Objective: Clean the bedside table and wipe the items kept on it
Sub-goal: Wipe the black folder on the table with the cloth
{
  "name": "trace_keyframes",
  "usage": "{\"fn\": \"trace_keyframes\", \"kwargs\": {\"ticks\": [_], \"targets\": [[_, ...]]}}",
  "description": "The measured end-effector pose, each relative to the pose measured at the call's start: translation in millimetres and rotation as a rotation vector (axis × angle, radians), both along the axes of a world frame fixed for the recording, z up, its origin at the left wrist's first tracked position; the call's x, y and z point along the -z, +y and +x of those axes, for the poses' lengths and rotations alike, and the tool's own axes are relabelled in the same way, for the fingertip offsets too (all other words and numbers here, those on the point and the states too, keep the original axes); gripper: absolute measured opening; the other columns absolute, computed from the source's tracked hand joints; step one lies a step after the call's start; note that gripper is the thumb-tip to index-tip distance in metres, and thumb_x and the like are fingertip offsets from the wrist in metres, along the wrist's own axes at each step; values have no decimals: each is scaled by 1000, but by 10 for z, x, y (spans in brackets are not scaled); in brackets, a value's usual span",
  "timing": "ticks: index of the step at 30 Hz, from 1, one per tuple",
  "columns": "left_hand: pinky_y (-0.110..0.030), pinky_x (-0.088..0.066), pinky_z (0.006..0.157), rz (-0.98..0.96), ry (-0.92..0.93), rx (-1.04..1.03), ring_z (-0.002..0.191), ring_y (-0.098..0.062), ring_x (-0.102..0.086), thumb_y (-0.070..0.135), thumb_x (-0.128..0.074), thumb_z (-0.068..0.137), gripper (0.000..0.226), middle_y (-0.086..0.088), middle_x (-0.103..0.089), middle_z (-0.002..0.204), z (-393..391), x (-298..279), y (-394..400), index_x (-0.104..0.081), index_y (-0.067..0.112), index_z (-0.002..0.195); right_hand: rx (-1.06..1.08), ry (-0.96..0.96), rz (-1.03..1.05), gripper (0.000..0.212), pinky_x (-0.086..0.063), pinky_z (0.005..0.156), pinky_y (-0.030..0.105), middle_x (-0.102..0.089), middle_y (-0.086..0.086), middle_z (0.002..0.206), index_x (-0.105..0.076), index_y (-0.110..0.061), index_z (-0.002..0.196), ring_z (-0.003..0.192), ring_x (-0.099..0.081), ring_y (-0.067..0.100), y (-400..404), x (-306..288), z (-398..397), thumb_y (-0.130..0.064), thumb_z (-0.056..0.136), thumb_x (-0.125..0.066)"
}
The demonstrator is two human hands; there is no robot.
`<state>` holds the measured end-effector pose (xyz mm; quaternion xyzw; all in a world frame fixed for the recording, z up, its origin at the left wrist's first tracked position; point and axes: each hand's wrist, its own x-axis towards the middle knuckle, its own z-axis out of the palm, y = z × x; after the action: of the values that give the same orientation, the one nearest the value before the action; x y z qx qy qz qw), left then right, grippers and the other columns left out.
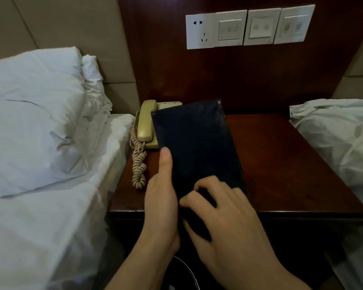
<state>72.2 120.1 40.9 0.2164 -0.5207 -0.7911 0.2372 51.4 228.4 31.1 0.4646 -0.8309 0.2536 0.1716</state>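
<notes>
- Dark leather-like folder (195, 143), flat and rectangular, worn along its far right edge; held tilted above the bedside table (281, 164), its far end over the telephone (149, 122).
- Left hand (161, 197): grips the folder's near left edge, thumb lying straight up along the cover, the other fingers hidden behind it.
- Right hand (224, 212): fingers curled loosely, the tips touching the near part of the folder's cover; whether anything lies under the palm cannot be told.
- Bedside table: reddish-brown polished wood, standing between two beds; bare surface shows to the right of the folder.
- Telephone: beige, corded, at the far left corner of the table; handset resting in its cradle, the body partly hidden by the folder.
- Coiled cord (139, 164): beige, trailing from the telephone toward the near left along the table's left edge.
- Wall panel (197, 70): dark wood, rising behind the table.
- Socket and switch plates (247, 28): white, four in a row on the panel, the socket at the left end, three switch plates to its right.
- Pillow (34, 114): white, creased, on the left bed, against a beige padded headboard (50, 21).
- Left bed sheet (50, 237): white, its edge touching the table's left side.
- Right bed linen (340, 139): white, rumpled, just beside the table's right edge.
- Dark round object (180, 273) with a pale rim, low between the forearms; too dim to identify.
</notes>
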Motion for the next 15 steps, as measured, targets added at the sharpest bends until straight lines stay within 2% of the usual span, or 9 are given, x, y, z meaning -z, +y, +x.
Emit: {"fn": "trace_keyframes", "kwargs": {"ticks": [1, 3, 6, 8, 11, 12, 15], "targets": [[-32, -55, 79, 33, -5, 14, 81, -11, -78, 55, -46, 100, 49, 4, -81, 87, 15, -27, -2, -81, 42, 67, 2, 1, 15, 23, -43, 64, 26, -51, -7, 100, -56, -32, 97, 80, -56, 13, 4, 19, -2, -33, 76, -64], [-34, -55, 78, 27, -20, 38, 82, -13, -78, 57, -46, 99, 49, 0, -82, 90, 18, -23, 1, -83, 38, 73, 31, -3, 0, 28, -41, 65, 25, -53, -6, 100, -58, -31, 98, 79, -56, 12, 17, 4, -28, -29, 73, -72], [-25, -59, 70, -56, -48, 62, 81, -10, -77, 55, -45, 99, 55, 0, -81, 89, -11, -10, 35, -83, 20, 80, 93, 72, -82, 19, -41, 65, 28, -55, -6, 102, -62, -29, 100, 81, -56, 14, 28, -72, -115, -29, 82, -65], [-19, -56, 66, -123, -43, 48, 78, -12, -75, 56, -48, 93, 59, -2, -80, 87, -17, 14, 60, -77, 6, 82, 191, 60, -180, 15, -45, 66, 34, -57, -5, 104, -64, -27, 102, 84, -57, 16, 73, -118, -250, -28, 87, -65], [-26, -51, 62, -152, -45, 6, 74, -21, -66, 59, -50, 86, 74, -14, -73, 84, -21, 68, 84, -68, -13, 90, 238, 6, -256, 15, -49, 69, 38, -57, -4, 107, -65, -26, 103, 88, -58, 18, 80, -102, -318, -29, 89, -63], [-25, -52, 61, -161, -41, -13, 73, -20, -68, 55, -51, 92, 68, -15, -75, 83, -22, 85, 78, -70, -11, 88, 191, 4, -234, 16, -50, 70, 40, -56, -5, 107, -64, -26, 104, 89, -57, 18, 47, -63, -262, -29, 89, -61], [-26, -59, 70, -112, -21, -18, 79, -16, -77, 44, -48, 103, 50, -8, -80, 86, -10, 91, 51, -83, 19, 78, 26, 15, -143, 22, -52, 70, 35, -54, -8, 110, -61, -28, 106, 90, -57, 15, -33, 31, -101, -32, 85, -56]]}}
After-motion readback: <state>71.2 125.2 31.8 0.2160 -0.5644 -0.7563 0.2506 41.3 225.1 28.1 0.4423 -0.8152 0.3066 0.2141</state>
